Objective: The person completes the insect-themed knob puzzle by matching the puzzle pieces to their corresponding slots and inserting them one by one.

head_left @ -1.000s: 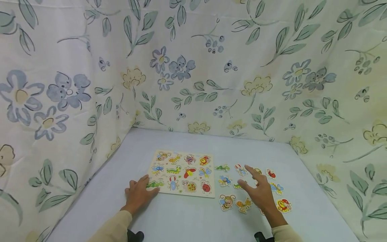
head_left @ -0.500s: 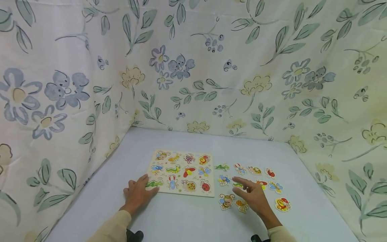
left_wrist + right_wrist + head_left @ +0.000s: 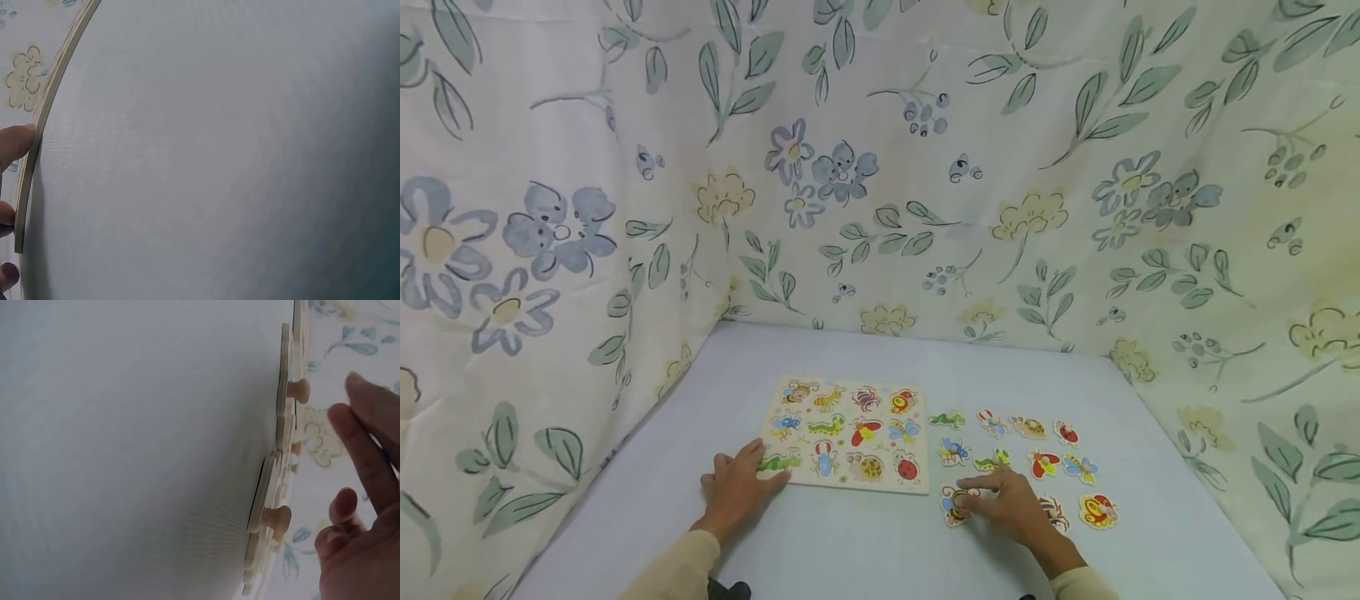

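A wooden insect puzzle board (image 3: 880,451) lies on the table in the head view. My left hand (image 3: 733,492) spans its near left corner, thumb at the front edge and fingers at the left edge. In the left wrist view fingertips (image 3: 15,142) touch the edge of the board. My right hand (image 3: 1011,507) hovers low over the loose pieces, its thumb and index finger apart above the bee piece (image 3: 953,505). The right wrist view shows those fingers (image 3: 362,456) away from the wooden knobs (image 3: 279,519). The striped orange insect piece is hidden under this hand.
Several loose pieces lie right of the board, among them a caterpillar (image 3: 992,460), a ladybird (image 3: 1065,432), a spider (image 3: 1054,513) and a red-and-yellow butterfly (image 3: 1099,511). Floral cloth (image 3: 880,250) hangs around the white table (image 3: 850,550).
My right hand has moved left and nearer to me, from above the middle pieces to over the bee piece, uncovering pieces behind it. The left hand stays at the board's corner.
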`<state>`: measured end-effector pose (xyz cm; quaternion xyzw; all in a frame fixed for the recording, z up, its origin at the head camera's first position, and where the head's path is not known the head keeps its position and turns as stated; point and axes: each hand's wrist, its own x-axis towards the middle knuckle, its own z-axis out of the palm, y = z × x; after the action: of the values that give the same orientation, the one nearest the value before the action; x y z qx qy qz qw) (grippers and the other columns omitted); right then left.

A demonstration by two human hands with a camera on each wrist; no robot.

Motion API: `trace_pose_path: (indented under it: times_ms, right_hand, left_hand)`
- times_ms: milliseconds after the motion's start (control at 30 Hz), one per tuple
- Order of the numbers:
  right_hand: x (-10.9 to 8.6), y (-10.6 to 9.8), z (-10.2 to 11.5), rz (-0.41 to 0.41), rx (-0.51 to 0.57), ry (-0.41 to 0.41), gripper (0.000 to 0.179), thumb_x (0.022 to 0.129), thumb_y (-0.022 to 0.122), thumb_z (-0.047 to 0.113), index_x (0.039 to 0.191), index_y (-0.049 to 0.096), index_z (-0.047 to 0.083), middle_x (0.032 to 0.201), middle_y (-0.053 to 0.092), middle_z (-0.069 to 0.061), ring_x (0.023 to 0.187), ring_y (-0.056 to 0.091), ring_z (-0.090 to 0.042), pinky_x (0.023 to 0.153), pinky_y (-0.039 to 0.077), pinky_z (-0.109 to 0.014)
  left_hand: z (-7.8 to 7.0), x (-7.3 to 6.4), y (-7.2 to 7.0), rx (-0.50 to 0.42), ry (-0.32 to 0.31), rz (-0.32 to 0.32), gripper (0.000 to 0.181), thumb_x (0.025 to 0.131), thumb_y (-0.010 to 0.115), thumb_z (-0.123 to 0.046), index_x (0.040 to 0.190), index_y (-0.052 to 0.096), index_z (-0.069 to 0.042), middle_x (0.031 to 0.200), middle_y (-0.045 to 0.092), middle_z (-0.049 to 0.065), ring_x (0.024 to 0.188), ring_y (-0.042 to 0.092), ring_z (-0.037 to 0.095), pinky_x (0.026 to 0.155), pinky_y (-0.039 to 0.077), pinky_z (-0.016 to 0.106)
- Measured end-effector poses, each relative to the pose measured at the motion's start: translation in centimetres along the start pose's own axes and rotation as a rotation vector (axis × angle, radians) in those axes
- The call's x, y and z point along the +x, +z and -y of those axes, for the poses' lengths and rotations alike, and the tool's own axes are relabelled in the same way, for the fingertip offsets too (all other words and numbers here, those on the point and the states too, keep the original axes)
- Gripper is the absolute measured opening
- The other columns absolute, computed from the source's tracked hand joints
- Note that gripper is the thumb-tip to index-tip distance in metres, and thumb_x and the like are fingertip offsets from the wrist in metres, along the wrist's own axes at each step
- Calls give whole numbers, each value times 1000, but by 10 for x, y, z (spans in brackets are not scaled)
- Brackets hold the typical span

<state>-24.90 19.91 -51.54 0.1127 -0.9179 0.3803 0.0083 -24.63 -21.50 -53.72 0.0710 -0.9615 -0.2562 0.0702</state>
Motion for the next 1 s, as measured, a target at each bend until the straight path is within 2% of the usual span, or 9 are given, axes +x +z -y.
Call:
trace_pose_path:
  times_ms: [133,233,533,600,867,1000]
  right_hand:
    - [1,1,2,54,-82,-78,16,75,82,29,89,81,21,82,61,6,72,43,-18,60,35,-30]
    - [2,2,3,76,-112,-104,12,75,82,26,87,81,21,80,61,9,70,41,-17,58,33,-30]
    - [7,6,6,127,-98,-24,9,76,82,20,85,81,19,85,65,9,74,39,-17,61,31,-31]
    - [7,7,6,126,-107,-19,9,77,82,19,85,81,19,84,63,9,75,40,-17,62,30,-31]
    - [9,11,3,91,-169,-90,7,78,81,15,84,81,17,74,58,15,72,40,-14,62,31,-30]
    - [7,8,3,25,-193,-148,7,78,81,16,85,81,19,77,64,20,71,43,-11,62,34,-28]
  left_hand:
    - [1,-1,0,6,5,-7,77,79,75,-46,136,53,0,141,48,16,97,39,33,76,28,51]
    - [1,-1,-1,8,9,-11,77,78,75,-46,135,53,1,141,48,16,96,39,33,75,28,52]
    - [4,1,-1,12,21,-29,76,78,75,-47,134,54,1,140,48,16,94,40,33,73,28,52]
    - [5,2,0,16,20,-32,76,77,75,-47,134,55,0,141,48,16,93,40,33,73,28,52]
    - [4,3,1,27,8,-19,76,78,75,-48,134,55,-1,141,48,15,94,40,33,73,28,51]
    - [4,2,3,23,5,-9,77,77,75,-48,134,55,0,141,48,15,94,40,32,73,27,51]
